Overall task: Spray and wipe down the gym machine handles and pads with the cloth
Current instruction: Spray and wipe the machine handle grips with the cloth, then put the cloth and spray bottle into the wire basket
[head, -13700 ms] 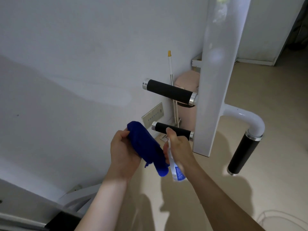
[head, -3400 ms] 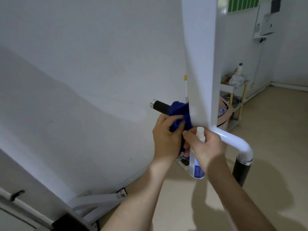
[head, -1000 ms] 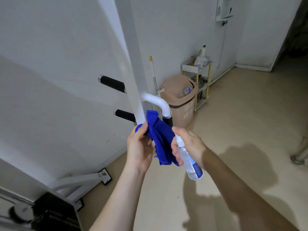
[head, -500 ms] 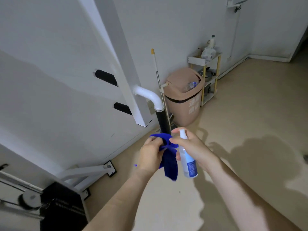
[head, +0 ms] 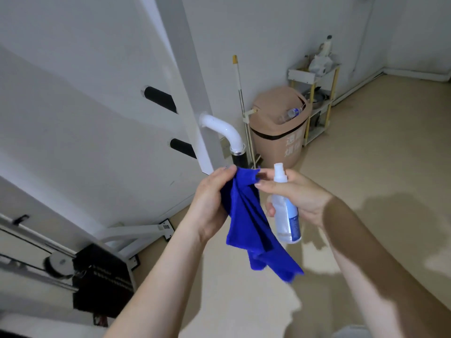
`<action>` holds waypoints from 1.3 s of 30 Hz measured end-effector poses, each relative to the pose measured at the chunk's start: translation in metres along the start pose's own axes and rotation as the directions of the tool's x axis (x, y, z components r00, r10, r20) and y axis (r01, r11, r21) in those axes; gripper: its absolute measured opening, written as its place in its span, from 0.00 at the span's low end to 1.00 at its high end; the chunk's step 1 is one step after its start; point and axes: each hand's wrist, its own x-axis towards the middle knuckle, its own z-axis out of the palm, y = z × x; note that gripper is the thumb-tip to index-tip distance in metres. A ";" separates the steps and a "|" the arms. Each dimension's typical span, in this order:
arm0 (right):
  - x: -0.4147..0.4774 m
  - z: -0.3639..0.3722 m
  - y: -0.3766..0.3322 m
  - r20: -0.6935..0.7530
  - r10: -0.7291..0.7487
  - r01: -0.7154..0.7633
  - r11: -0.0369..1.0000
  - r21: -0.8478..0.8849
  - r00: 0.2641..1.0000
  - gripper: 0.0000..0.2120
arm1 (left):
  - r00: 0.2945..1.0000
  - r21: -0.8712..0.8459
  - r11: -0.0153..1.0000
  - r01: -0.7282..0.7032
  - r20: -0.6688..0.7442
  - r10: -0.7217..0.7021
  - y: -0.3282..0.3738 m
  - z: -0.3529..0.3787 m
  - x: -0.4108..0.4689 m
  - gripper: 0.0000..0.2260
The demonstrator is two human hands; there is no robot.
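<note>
A blue cloth [head: 246, 223] is pinched at its top edge in the grip of the left hand [head: 210, 203], thumb and fingertips closed on the fabric, and the rest is left hanging in loose folds between the forearms. A small clear spray bottle [head: 285, 218] is held upright, nozzle uppermost, by the curled lower fingers of the right hand [head: 302, 196]. That hand's forefinger and thumb are stretched across to the cloth's upper corner, though whether the corner is actually nipped cannot be made out. The cloth is judged soft, light and limp, best gathered into the palm as a pad before it is pressed round a bar. The bottle is judged light and smooth, likely slippery once wet, and best taken round its body with one finger freed for the nozzle. No handle is touched. A vertical black handle [head: 240, 161] is seen just beyond the hands, below a white bent tube [head: 219, 126]. An upper black handle [head: 159, 100] and a lower black handle [head: 183, 148] are shown behind the white upright [head: 195, 81]. A tan bin [head: 275, 142], a mop pole [head: 240, 93] and a shelf cart [head: 314, 79] are ranged along the wall.
</note>
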 end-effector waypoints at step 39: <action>-0.325 -0.004 0.099 -0.634 0.030 -0.440 0.746 -0.500 0.772 0.05 | 0.904 0.649 0.757 0.075 0.276 -0.326 -0.124 -0.003 -0.226 0.10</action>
